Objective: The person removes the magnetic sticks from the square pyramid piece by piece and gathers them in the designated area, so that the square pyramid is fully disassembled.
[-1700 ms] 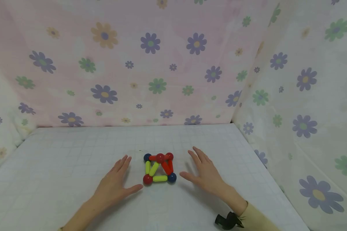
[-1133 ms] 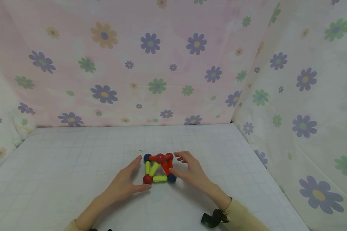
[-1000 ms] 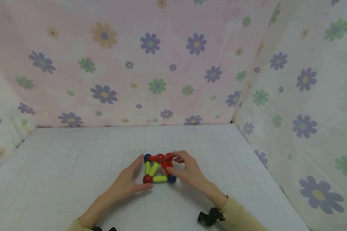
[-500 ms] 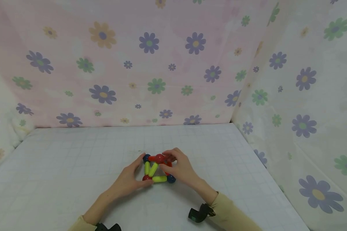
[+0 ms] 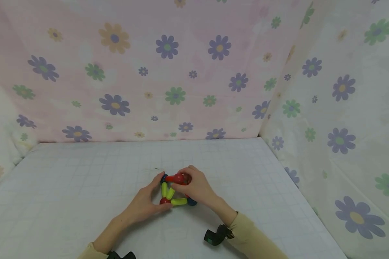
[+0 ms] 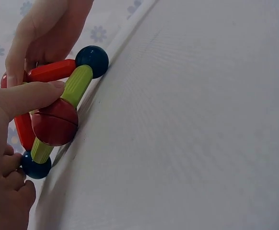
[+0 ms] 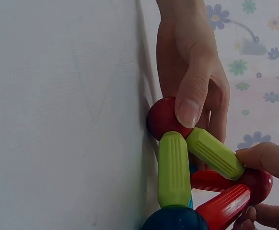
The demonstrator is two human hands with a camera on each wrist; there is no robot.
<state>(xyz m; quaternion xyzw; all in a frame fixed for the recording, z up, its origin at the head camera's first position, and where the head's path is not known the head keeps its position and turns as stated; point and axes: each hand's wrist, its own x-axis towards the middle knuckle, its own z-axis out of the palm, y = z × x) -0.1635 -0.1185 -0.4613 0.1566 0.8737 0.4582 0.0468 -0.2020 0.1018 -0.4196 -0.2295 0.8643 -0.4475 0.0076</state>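
A magnetic ball-and-rod model stands on the white-covered table, built from red and blue balls, red rods and yellow-green rods [image 5: 179,201]. My left hand [image 5: 142,203] grips its left side: the thumb presses the front red ball [image 6: 56,123] and the fingers reach the far blue ball [image 6: 36,165]. My right hand [image 5: 197,185] pinches the raised red ball [image 7: 257,186], its thumb beside a yellow-green rod [image 7: 216,154]. At the front right sits another blue ball [image 5: 192,202], just below the right hand. That hand hides most of the model's back right corner in the head view.
The table [image 5: 84,172] is covered with a white, faintly gridded cloth. Flower-patterned curtains [image 5: 133,72] rise at its back and sides. Black wrist cameras [image 5: 216,235] stick out from both sleeves near the front.
Both hands have come inward from either side of the model and taken hold of it. The right hand has moved left onto the raised red ball, and the model's upper part is slightly shifted.
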